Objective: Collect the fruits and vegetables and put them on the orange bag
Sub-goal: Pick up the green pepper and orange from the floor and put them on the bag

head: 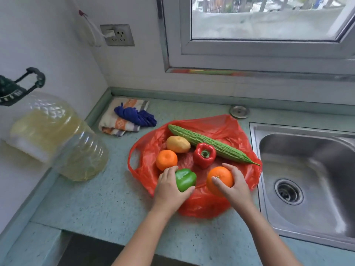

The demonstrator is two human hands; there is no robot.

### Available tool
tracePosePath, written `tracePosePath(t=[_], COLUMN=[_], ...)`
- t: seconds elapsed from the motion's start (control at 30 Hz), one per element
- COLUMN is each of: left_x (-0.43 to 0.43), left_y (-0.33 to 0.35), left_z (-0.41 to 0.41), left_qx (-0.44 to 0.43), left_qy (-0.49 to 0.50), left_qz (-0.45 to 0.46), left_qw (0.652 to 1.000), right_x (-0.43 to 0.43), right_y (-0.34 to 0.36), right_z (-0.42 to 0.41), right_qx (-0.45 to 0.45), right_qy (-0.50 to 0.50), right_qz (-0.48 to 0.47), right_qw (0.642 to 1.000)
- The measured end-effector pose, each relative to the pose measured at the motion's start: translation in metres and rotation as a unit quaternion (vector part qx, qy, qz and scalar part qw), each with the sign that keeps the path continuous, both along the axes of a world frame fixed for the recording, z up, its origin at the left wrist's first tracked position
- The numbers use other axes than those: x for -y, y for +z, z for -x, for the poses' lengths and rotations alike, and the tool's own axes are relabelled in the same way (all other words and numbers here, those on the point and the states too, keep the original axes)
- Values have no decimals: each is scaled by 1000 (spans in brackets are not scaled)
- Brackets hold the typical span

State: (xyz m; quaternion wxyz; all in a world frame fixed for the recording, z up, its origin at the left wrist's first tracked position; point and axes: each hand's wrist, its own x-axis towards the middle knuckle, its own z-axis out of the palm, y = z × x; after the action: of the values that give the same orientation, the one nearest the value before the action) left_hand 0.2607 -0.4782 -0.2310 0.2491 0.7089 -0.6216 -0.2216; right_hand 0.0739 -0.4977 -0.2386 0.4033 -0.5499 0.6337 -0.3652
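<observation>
Head: left hand (169, 187) around green pepper (186, 179), right hand (235, 186) around orange (221, 179)

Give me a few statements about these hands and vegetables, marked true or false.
The left hand grips the glossy green bell pepper. True.
The right hand holds the glossy red bell pepper. False: it holds a large round orange fruit; the red pepper lies unheld.
The long bumpy green gourd lies on the thin orange plastic bag. True.
The yellowish oval potato sits in the steel sink. False: it lies on the bag, left of that sink.
</observation>
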Motion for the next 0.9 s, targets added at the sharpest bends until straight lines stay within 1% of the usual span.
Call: tracePosePath(t=[0.17,0.43,0.53,0.63,0.77,0.9], left_x=[24,50,59,67,73,80], left_y=[-10,-11,-15,-14,-13,-13], left_z=[6,16,16,16,15,13], left_qx=[59,143,182,191,198,189], left_qy=[-20,-64,-86,-96,-97,-98], left_qz=[-3,-10,11,13,16,2], left_qw=[998,988,980,977,975,977], right_x=[26,50,57,62,67,72], right_y=[-20,-31,-32,-34,-37,-39], right_z=[2,-3,-6,-8,-9,-12], right_qx=[-3,-13,-16,-14,-11,-15], right_qy=[14,28,38,52,47,43], right_qz=[-14,2,5,2,5,14], right_qw=[1000,1000,999,999,999,999])
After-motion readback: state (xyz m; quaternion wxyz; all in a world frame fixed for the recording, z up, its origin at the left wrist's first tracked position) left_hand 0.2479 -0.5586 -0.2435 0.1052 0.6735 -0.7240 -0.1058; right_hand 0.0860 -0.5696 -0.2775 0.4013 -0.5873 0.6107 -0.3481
